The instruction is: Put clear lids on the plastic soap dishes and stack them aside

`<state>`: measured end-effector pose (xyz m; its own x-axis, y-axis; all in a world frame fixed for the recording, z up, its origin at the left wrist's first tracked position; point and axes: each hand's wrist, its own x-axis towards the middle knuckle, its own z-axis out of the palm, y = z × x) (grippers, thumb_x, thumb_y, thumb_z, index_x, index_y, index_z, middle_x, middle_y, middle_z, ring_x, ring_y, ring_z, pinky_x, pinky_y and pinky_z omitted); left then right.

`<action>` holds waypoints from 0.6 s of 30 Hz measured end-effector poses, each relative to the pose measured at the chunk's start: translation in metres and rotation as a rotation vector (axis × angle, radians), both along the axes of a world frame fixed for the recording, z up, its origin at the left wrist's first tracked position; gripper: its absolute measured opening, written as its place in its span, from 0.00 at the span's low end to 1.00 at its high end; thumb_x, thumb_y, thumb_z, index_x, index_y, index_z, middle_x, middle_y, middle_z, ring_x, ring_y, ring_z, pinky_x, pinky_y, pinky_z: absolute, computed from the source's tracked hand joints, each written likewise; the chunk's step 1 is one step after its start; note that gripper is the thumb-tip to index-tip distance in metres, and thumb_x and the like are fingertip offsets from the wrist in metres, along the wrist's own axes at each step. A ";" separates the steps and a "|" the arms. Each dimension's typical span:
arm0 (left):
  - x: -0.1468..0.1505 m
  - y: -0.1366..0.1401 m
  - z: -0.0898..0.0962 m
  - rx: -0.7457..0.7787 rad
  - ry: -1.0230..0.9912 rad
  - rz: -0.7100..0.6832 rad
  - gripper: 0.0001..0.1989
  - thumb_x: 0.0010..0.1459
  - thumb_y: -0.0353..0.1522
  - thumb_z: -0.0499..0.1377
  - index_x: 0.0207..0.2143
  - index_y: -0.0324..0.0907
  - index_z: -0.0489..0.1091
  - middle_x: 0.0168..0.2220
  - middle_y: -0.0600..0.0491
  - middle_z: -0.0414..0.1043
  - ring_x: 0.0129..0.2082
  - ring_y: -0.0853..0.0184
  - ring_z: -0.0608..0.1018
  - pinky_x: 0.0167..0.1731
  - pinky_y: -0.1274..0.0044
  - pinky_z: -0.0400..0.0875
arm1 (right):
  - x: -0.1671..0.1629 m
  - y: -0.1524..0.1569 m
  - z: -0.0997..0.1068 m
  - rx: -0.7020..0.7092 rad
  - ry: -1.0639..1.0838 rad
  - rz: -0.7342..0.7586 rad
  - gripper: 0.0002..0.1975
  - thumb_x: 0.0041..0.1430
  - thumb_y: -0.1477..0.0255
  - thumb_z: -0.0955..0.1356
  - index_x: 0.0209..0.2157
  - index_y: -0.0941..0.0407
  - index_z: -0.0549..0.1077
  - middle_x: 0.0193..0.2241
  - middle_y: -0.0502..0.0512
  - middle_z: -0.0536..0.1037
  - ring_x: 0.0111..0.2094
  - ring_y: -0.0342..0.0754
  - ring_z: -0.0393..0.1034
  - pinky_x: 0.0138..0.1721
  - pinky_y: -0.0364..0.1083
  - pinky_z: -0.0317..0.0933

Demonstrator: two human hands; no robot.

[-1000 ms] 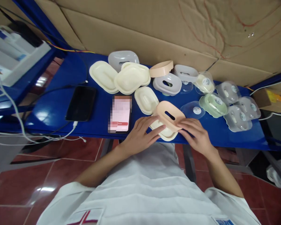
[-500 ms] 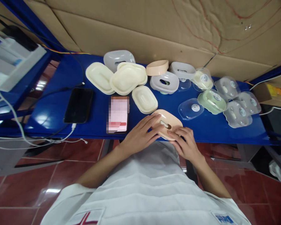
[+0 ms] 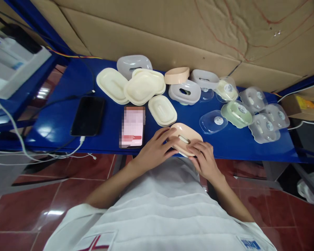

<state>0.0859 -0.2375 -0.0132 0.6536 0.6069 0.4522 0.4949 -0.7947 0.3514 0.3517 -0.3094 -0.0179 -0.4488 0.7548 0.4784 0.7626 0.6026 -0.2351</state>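
Observation:
At the table's front edge, a peach oval soap dish (image 3: 189, 131) with a slot in its middle lies between my hands. A cream bar shows in that slot, and a pale rim shows beneath the dish's near edge. My left hand (image 3: 157, 146) grips its left side, fingers over the top. My right hand (image 3: 204, 157) holds the right side, with fingertips on the upper face and the thumb at the near edge. Just beyond lies a cream oval tray (image 3: 162, 111). A clear lid (image 3: 213, 121) with a round sticker lies to the right.
Several cream trays (image 3: 141, 88) overlap behind, near grey slotted dishes (image 3: 184, 92) and a peach piece (image 3: 177, 75). Lidded dishes, one green (image 3: 237, 113), stand at right. A lit phone (image 3: 132, 127), a dark phone (image 3: 87, 116) and cables are at left on the blue table (image 3: 54, 122).
The peach dish now sits a little flatter and slightly left, its slot bar showing more plainly. Both hands keep hold of it; my right hand has shifted slightly left.

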 end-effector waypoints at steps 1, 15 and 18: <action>0.000 0.000 0.000 0.006 0.007 0.001 0.20 0.70 0.39 0.64 0.60 0.40 0.71 0.67 0.39 0.69 0.66 0.49 0.71 0.65 0.57 0.74 | 0.000 0.000 0.001 -0.008 -0.007 0.004 0.24 0.73 0.69 0.70 0.66 0.53 0.67 0.54 0.63 0.78 0.62 0.60 0.71 0.62 0.61 0.63; 0.003 -0.005 0.005 0.145 0.010 -0.036 0.12 0.71 0.33 0.61 0.54 0.40 0.74 0.58 0.44 0.78 0.64 0.55 0.76 0.57 0.65 0.75 | 0.045 0.021 0.011 -0.090 -0.062 -0.248 0.28 0.77 0.66 0.63 0.74 0.48 0.58 0.73 0.63 0.65 0.77 0.62 0.51 0.74 0.69 0.50; 0.002 -0.006 0.003 0.162 0.004 -0.027 0.09 0.71 0.34 0.61 0.51 0.42 0.75 0.53 0.46 0.81 0.56 0.56 0.80 0.51 0.66 0.76 | 0.060 0.032 0.010 -0.123 -0.039 -0.410 0.30 0.74 0.58 0.67 0.71 0.53 0.62 0.71 0.69 0.64 0.77 0.68 0.49 0.71 0.72 0.54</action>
<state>0.0878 -0.2438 -0.0099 0.6708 0.5086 0.5397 0.4737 -0.8538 0.2158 0.4120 -0.2774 -0.0079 -0.1153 0.9249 0.3624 0.9430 0.2166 -0.2526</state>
